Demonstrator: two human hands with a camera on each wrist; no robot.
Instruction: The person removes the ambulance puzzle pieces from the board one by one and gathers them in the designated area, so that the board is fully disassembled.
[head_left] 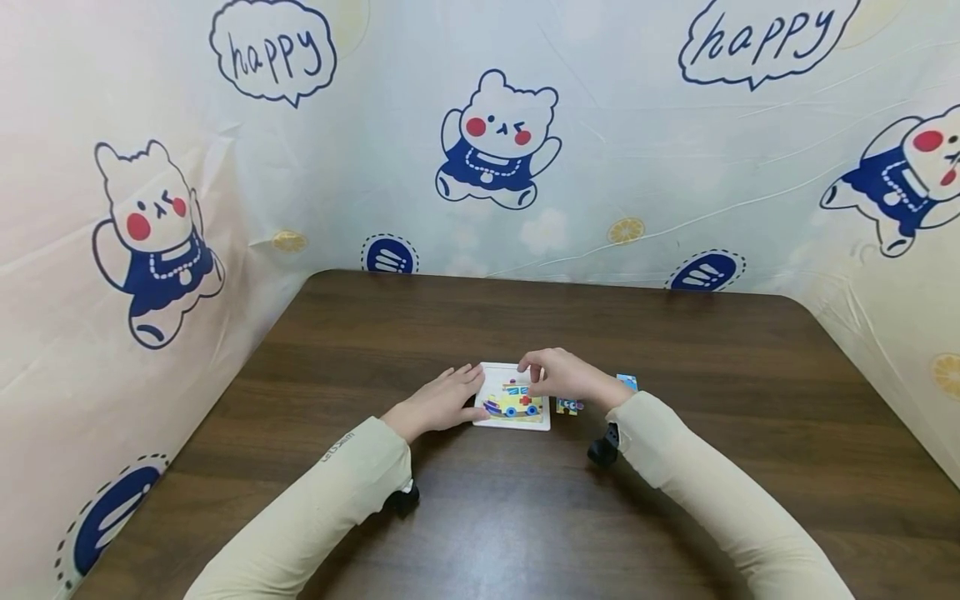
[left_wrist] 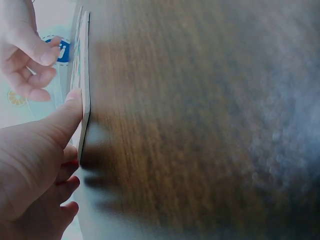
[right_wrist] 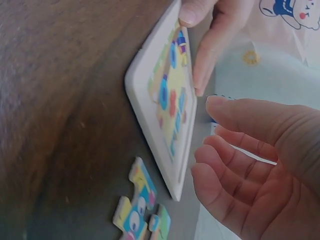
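A small jigsaw puzzle board (head_left: 512, 424) with a white frame lies on the table. Its picture shows a yellow ambulance (right_wrist: 176, 82) with blue wheels and a red cross. My left hand (head_left: 441, 401) rests at the board's left side, fingers extended, thumb touching the frame near the front corner. Over the board's right part hovers my right hand (head_left: 564, 374), its fingers loosely bent. In the right wrist view nothing shows between its thumb and fingers, and they stand apart from the board.
Loose puzzle pieces (right_wrist: 135, 215) lie on the table just right of the board, partly beneath the right forearm. Another blue piece (head_left: 627, 382) shows behind the right wrist. The brown wooden table (head_left: 480, 517) meets a printed cloth backdrop (head_left: 390, 167) at its back and sides.
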